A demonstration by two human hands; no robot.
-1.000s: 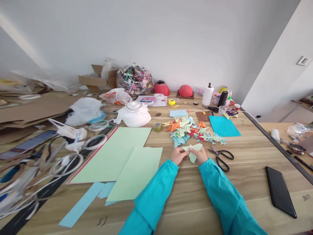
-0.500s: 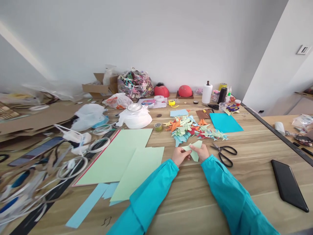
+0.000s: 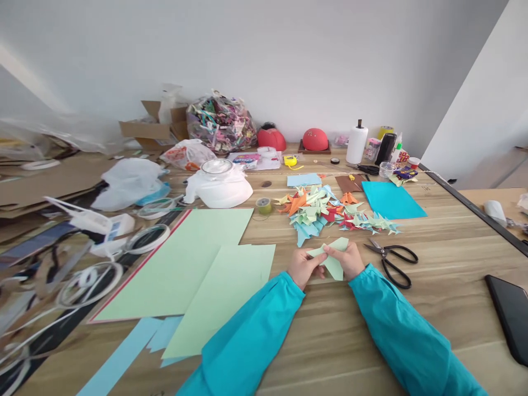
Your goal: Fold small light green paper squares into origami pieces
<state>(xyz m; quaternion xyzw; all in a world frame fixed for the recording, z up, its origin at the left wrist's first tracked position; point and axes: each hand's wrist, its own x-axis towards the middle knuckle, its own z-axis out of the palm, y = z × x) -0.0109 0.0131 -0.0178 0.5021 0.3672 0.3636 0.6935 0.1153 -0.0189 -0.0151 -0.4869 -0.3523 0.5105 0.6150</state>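
Note:
A pale green piece of folded paper (image 3: 335, 266) is pinched between my two hands, with pointed flaps sticking out above and below. My left hand (image 3: 302, 266) grips its left side, thumb on top. On its right side my right hand (image 3: 350, 259) holds it, the thumb pressed on the folds near the middle. Just beyond my hands lies a heap of folded paper cranes (image 3: 315, 206) in green, orange, red and blue. Black-handled scissors (image 3: 390, 258) rest to the right of my right hand, blades partly apart.
Large green paper sheets (image 3: 185, 258) and blue strips (image 3: 124, 352) lie to the left. A turquoise sheet (image 3: 394, 199) is beyond the scissors. White cables (image 3: 93, 280) and plastic bags (image 3: 127, 184) crowd the far left. A black phone (image 3: 509, 313) lies at the right edge.
The view has shifted and come slightly closer, so things on the table appear more spread out. Both hands keep hold of the folded paper, whose shape looks nearly the same.

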